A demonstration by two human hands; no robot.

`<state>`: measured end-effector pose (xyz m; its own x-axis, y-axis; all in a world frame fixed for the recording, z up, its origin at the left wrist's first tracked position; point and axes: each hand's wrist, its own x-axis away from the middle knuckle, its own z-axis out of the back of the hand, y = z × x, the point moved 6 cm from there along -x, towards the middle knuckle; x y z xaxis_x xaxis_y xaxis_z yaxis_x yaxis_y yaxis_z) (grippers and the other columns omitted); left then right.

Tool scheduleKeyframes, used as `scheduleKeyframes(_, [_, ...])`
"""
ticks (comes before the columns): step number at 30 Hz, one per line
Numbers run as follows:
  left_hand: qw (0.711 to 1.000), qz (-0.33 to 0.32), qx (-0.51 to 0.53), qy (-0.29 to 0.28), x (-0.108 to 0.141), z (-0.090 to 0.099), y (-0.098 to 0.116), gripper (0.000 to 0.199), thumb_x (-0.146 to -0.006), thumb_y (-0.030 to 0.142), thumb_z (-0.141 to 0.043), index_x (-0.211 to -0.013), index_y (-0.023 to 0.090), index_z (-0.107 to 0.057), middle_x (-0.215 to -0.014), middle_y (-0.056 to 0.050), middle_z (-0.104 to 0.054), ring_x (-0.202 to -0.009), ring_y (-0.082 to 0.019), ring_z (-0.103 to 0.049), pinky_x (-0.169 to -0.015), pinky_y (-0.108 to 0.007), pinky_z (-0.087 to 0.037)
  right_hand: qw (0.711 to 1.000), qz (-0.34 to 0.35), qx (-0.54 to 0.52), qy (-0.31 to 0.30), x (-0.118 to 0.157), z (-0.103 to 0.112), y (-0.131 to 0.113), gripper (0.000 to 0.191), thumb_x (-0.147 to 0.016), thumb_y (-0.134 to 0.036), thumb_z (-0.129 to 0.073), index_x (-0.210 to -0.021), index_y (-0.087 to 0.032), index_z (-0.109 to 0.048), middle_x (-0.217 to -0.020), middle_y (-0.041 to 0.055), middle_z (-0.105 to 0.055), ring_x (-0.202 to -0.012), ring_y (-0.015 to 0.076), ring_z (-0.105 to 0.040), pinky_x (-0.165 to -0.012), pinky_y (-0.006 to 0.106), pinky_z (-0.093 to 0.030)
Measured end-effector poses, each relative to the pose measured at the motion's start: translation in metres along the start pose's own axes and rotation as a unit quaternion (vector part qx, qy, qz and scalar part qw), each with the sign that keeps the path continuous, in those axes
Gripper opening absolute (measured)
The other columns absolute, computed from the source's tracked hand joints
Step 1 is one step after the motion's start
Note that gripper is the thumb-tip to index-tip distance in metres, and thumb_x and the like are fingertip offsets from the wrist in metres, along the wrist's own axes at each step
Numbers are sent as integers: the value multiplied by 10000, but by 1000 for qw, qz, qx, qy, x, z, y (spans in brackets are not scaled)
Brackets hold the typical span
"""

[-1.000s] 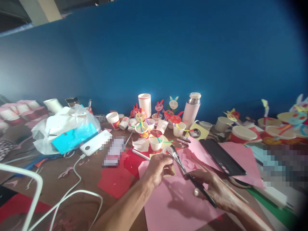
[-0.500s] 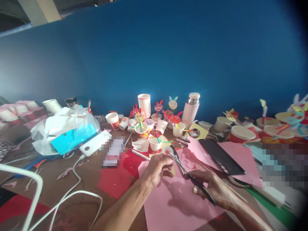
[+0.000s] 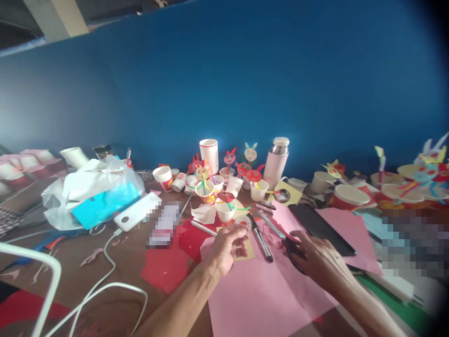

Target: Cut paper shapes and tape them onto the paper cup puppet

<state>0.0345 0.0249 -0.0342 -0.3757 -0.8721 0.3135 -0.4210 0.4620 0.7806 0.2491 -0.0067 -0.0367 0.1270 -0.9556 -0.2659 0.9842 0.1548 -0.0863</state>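
Note:
My right hand (image 3: 317,255) is closed palm-down on the black handles of a pair of scissors (image 3: 275,228). The blades point forward and left, low over pink paper scraps. My left hand (image 3: 228,245) is raised over the top of a large pink sheet (image 3: 259,299), thumb and fingers curled together in a pinch. Whatever it holds, if anything, is too small to make out. Between the hands lies a dark marker (image 3: 262,245) with a silver band. A roll of clear tape (image 3: 243,222) sits just beyond my left fingertips.
Paper cups with paper-face figures (image 3: 226,208) stand along the back, beside a pink thermos (image 3: 276,164). A black phone-shaped object (image 3: 321,229) lies right. Left are a plastic bag (image 3: 94,187), a white power bank (image 3: 137,211), its cable (image 3: 112,262) and red paper (image 3: 164,269).
My right hand has moved right, drawing the scissors away from my left fingers and turning palm-down. The marker between the hands now shows plainly. My left hand has shifted slightly left.

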Motion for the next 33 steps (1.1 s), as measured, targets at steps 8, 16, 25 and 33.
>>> scheduleKeyframes(8, [1000, -5, 24, -1, -3, 3, -3, 195, -636, 274, -671, -758, 140, -599, -710, -12, -541, -565, -95, -475, -488, -238, -396, 996, -21, 64, -64, 6, -10, -10, 243, -796, -262, -468, -985, -176, -596, -677, 80, -675, -716, 263, -642, -601, 310, -401])
scheduleKeyframes(16, [999, -11, 39, 2, -3, 3, -1, 170, -655, 253, -651, -760, 129, -602, -706, -14, -537, -564, -97, -472, -477, -239, -387, 994, -26, 39, -95, 8, -12, -1, 364, -789, -250, -461, -1129, -209, -585, -763, 79, -706, -749, 280, -652, -611, 335, -440])
scheduleKeyframes(25, [993, -38, 106, 26, -3, 7, 13, 161, -649, 240, -653, -741, 119, -601, -711, -25, -575, -551, -91, -489, -471, -235, -399, 992, 19, -60, -108, 9, -14, 8, 337, -788, -241, -481, -1096, -257, -618, -903, 43, -725, -824, 264, -669, -674, 341, -479])
scheduleKeyframes(33, [985, -63, 156, 28, 0, 13, 32, 118, -706, 225, -624, -744, 116, -595, -702, -10, -565, -551, -84, -485, -486, -227, -403, 985, 43, -89, -138, 8, -11, 8, 340, -819, -211, -452, -1111, -266, -618, -1049, 44, -703, -919, 266, -657, -760, 362, -473])
